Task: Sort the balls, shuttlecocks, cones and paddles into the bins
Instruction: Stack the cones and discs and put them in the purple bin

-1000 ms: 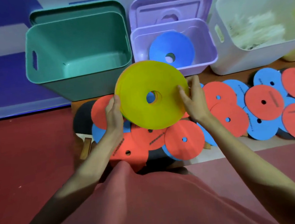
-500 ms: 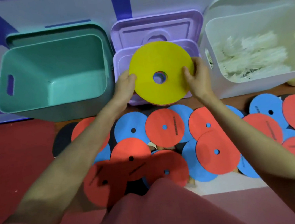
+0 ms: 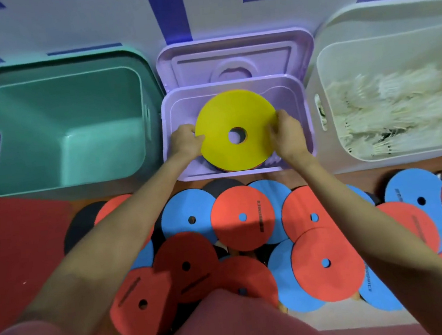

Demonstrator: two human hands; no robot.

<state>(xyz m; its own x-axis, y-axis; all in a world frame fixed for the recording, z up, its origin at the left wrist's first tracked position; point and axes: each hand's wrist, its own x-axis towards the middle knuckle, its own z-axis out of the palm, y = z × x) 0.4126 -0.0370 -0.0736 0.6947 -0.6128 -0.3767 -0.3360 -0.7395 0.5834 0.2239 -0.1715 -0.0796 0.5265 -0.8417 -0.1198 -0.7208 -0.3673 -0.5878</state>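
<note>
Cones are what I have in my grip: a stack of flat discs with a yellow cone [image 3: 233, 127] on top, an orange edge just showing beneath it at the near side. My left hand [image 3: 184, 142] pinches its left rim and my right hand [image 3: 286, 134] curls round its right rim, and I hold the stack inside the mouth of the lilac bin [image 3: 171, 134], low within its walls. Whether it already rests on anything at the bottom I cannot tell, since the yellow disc hides what lies under it.

As for progress, I judge the sort to be partway through. The white bin [image 3: 323, 77] on my right already holds a heap of white shuttlecocks [image 3: 391, 110], so that group looks dealt with, at least for those I can see. The teal bin [image 3: 59, 131] on my left shows only its bare bottom.

Plenty is left. On the floor just in front of the bins lies an overlapping spread of flat red discs [image 3: 242, 217] and blue discs [image 3: 189, 213], each with a small hole, and dark round shapes peek out under them at the left; these may be paddles, though I cannot be sure. I see no balls anywhere.
</note>
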